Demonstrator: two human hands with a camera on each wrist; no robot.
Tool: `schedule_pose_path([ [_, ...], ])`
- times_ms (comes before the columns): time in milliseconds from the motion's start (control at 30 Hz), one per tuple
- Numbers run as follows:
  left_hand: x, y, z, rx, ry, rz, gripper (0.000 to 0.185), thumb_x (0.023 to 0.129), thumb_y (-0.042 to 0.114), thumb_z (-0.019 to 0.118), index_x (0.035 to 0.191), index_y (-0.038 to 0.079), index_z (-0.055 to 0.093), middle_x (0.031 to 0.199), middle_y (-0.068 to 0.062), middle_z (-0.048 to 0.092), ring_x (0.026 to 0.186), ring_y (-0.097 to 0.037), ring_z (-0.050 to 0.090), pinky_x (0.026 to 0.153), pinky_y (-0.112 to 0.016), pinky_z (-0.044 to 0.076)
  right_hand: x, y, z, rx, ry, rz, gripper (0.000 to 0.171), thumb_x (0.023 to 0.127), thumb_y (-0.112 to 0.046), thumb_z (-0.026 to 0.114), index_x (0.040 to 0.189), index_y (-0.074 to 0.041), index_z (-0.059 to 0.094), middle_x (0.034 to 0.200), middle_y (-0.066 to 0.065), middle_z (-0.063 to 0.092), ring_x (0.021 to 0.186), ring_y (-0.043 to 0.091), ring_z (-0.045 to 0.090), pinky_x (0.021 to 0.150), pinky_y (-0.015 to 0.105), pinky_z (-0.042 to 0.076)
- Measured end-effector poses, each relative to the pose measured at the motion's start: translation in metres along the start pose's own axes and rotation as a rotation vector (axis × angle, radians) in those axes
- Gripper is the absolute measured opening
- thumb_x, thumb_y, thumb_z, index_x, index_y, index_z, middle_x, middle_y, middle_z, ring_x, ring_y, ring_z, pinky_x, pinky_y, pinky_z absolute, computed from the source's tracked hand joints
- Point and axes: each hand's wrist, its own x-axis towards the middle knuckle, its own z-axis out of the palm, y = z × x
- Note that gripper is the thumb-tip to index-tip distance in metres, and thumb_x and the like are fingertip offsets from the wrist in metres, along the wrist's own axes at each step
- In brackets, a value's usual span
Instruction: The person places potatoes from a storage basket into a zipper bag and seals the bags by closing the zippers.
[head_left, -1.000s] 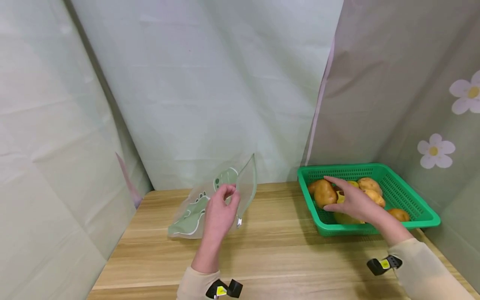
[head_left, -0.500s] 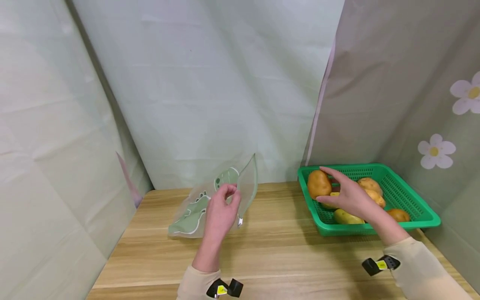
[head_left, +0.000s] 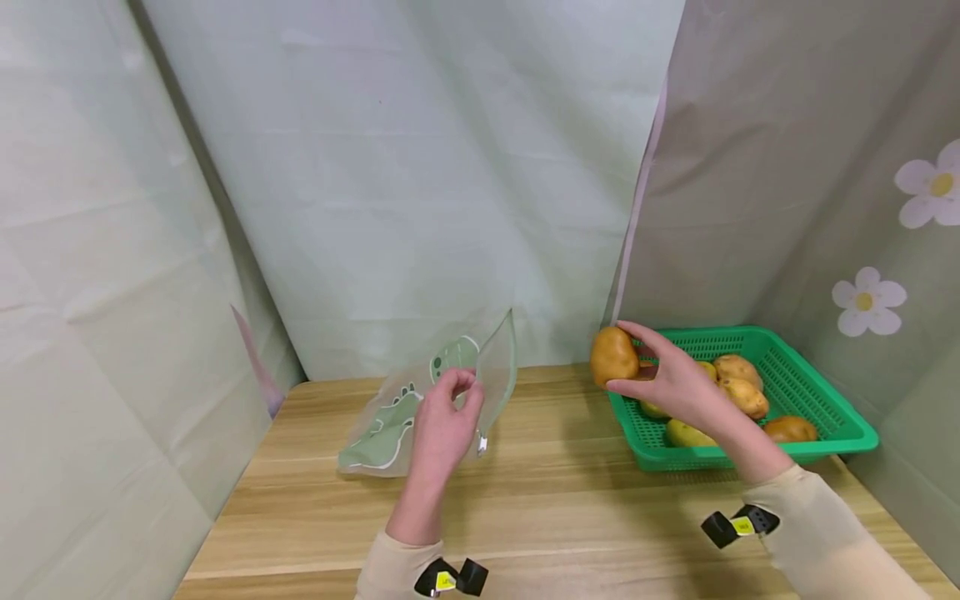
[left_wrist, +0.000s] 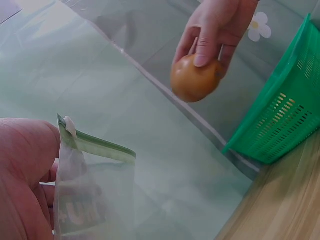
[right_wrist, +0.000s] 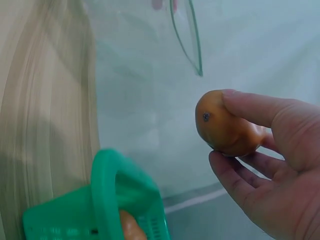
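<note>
Right hand [head_left: 675, 379] grips potato [head_left: 613, 356] w/ thumb under and fingers [right_wrist: 255, 107] curled over top; it's lifted in the air just past the left rim of the green basket [head_left: 817, 437], above the table edge of it. Potato is oval, golden-brown, smooth skin w/ one small dark eye spot visible in right wrist view; approx. half of it hidden by the fingers. Left hand [head_left: 442, 425] pinches the top edge of a clear zip bag [head_left: 390, 421] near its white slider, holding the mouth up and apart; bag's lower end rests on the wooden table [head_left: 525, 508]. Bag is see-through w/ a pale green cartoon dinosaur print and a green zip strip along the opening. Potato and bag are well apart, potato to the right of the bag mouth, at about the same height.

Basket is mesh plastic, sits at right side of table against the beige curtain w/ white flowers. Inside: several more potatoes [head_left: 738, 371], brownish-yellow, plus a greener one near the front wall. Pale green cloth backdrop behind and at left. Both sleeves cream-coloured, black-yellow clip at each wrist.
</note>
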Motion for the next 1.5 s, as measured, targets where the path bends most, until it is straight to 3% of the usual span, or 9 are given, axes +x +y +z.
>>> schedule_pose_path([
  [267,0.000,0.001,0.000,-0.002,-0.007,-0.003,0.007,0.105,0.018,0.069,0.107,0.013,0.072,0.143,-0.008,0.073,0.137,-0.037,0.065,0.118,-0.059,0.048,0.009,-0.017,0.017,-0.036,0.029,-0.026,0.092,0.097,-0.023,0.090,0.171,-0.011,0.037,0.158,0.024,0.041,0.139,0.049,0.058,0.098,0.050,0.063],
  [567,-0.001,0.001,0.000,0.001,-0.017,-0.004,0.007,0.106,0.019,0.069,0.107,0.013,0.072,0.145,-0.007,0.072,0.138,-0.036,0.064,0.119,-0.060,0.047,0.018,-0.034,0.040,0.091,-0.003,-0.034,0.093,0.098,-0.029,0.089,0.173,-0.014,0.036,0.162,0.017,0.041,0.146,0.044,0.052,0.102,0.045,0.062],
  [800,-0.001,0.002,0.000,-0.001,-0.014,-0.005,0.006,0.106,0.019,0.069,0.106,0.014,0.073,0.143,-0.006,0.073,0.137,-0.036,0.065,0.119,-0.059,0.046,0.028,-0.047,0.058,0.175,-0.014,-0.059,0.088,0.098,-0.023,0.088,0.170,-0.013,0.040,0.168,0.015,0.045,0.145,0.040,0.056,0.106,0.049,0.059],
  [1267,-0.001,-0.001,0.003,0.014,0.010,0.025,0.005,0.105,0.017,0.070,0.101,0.015,0.072,0.138,-0.006,0.076,0.132,-0.035,0.068,0.115,-0.058,0.051,0.038,-0.059,0.085,0.199,-0.011,-0.073,0.079,0.100,-0.025,0.086,0.166,-0.009,0.046,0.163,0.019,0.052,0.139,0.038,0.062,0.107,0.048,0.059],
  [1500,-0.001,0.001,0.003,0.016,0.016,0.028,0.005,0.105,0.017,0.069,0.102,0.014,0.072,0.137,-0.007,0.076,0.131,-0.035,0.069,0.115,-0.057,0.050,0.041,-0.060,0.094,0.145,-0.015,-0.071,0.076,0.101,-0.026,0.086,0.165,-0.009,0.048,0.161,0.019,0.056,0.138,0.039,0.062,0.107,0.050,0.059],
])
